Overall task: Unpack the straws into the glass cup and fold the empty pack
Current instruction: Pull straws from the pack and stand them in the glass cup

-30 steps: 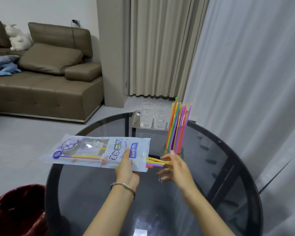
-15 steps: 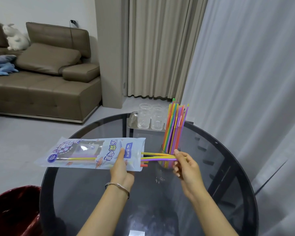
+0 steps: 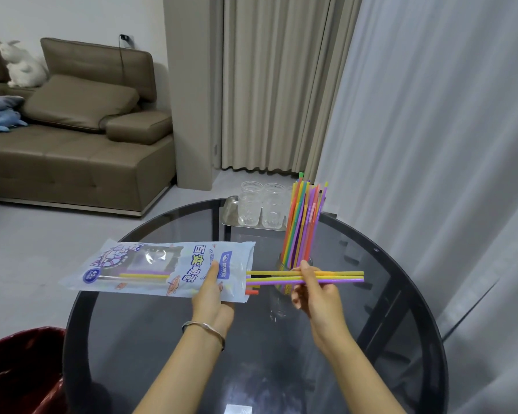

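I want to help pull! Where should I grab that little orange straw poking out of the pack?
Pinch the orange straw by its short free tip, coming from the right, where the pack opens. It lies sideways, so pull straight along its length.

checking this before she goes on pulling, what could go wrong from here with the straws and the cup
1. The right hand pinches only the yellow and purple straws; the orange straw poking from the pack is ungripped and might slide out onto the table.
2. The glass cup already holds a tall, leaning bundle; swinging the long straws over could knock it over.
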A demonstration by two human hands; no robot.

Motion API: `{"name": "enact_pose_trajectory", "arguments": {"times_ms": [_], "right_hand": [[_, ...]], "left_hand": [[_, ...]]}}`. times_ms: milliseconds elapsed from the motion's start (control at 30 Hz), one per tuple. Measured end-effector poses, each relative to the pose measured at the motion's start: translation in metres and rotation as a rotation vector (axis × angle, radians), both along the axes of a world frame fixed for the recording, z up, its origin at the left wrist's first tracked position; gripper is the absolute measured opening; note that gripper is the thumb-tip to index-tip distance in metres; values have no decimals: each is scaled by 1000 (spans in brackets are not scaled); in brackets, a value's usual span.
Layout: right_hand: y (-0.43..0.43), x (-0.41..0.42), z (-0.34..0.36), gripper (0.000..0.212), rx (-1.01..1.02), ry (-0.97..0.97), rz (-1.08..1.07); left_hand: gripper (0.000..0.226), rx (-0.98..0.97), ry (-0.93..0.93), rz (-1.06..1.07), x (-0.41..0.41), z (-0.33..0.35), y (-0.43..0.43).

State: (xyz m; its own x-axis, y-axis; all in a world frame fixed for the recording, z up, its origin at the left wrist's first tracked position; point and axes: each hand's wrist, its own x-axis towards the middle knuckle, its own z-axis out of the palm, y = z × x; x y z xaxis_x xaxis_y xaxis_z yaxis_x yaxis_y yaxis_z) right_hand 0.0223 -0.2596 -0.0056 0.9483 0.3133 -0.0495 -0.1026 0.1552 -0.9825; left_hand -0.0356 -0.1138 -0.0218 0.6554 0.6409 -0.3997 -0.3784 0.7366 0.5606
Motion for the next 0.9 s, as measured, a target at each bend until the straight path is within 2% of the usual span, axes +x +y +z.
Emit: {"name": "enact_pose_trajectory", "arguments": {"times_ms": [100, 267, 433, 500, 700, 800, 900], "right_hand": [[8, -5, -1, 21, 10, -34, 46], [-2, 25, 19, 30, -17, -136, -84], [-25, 78, 47, 35, -159, -325, -260], [-27, 99, 54, 35, -246, -415, -252], [-5, 139, 59, 33, -502, -557, 24], [7, 144, 52, 20, -654, -524, 262], [10, 148, 46, 28, -675, -490, 334]], "left_hand": [[22, -34, 2, 7, 3, 0, -4], [19, 2, 8, -3, 7, 0, 5], [45, 7, 16, 33, 13, 2, 13], [45, 12, 26, 33, 16, 2, 12], [29, 9, 10, 29, 20, -2, 14], [29, 14, 5, 25, 21, -2, 16], [25, 4, 1, 26, 21, -1, 18]]}}
